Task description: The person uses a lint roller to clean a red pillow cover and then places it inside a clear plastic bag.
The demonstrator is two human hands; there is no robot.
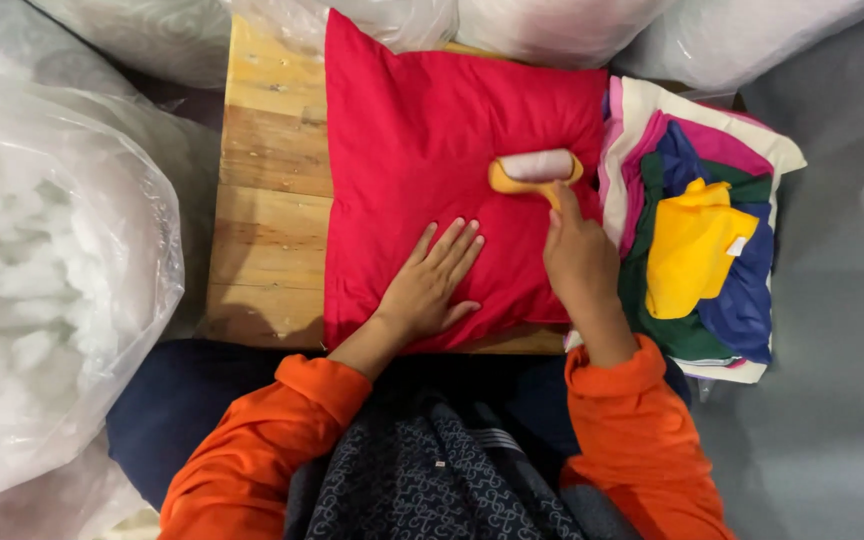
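Right hand point(580, 262) is closing around the yellow handle of a lint roller point(535, 170), fingers wrapped, index finger lying along the stem toward the head. I am reading that as a full, firm hold. The roller's pale pink cylinder is sitting in a curved yellow yoke and is lying flat against the upper right part of the red cushion point(432, 150).

Left hand point(432, 285) is gripping nothing: it is lying open and flat, fingers spread and pointing up and to the right, palm pressing on the lower middle of the cushion just beside the right hand.

The cushion is square, plump, smooth woven cloth, slightly puckered near its corners. It is resting on a wooden table point(267, 200) made of rough pale planks with visible grain and knots; bare wood is showing to the cushion's left.

To the right, touching the cushion's edge, I am seeing a stack of fabric covers point(702, 230): cream at the bottom, then pink, green, blue, with a yellow piece on top, all limp and creased.

A clear plastic bag of white stuffing point(47, 260) is bulging at the left, glossy film over fluffy clumps. More filled plastic bags point(552, 25) are crowding the top edge.

Both of the person's sleeves point(272, 440) are orange and ribbed at the cuffs.
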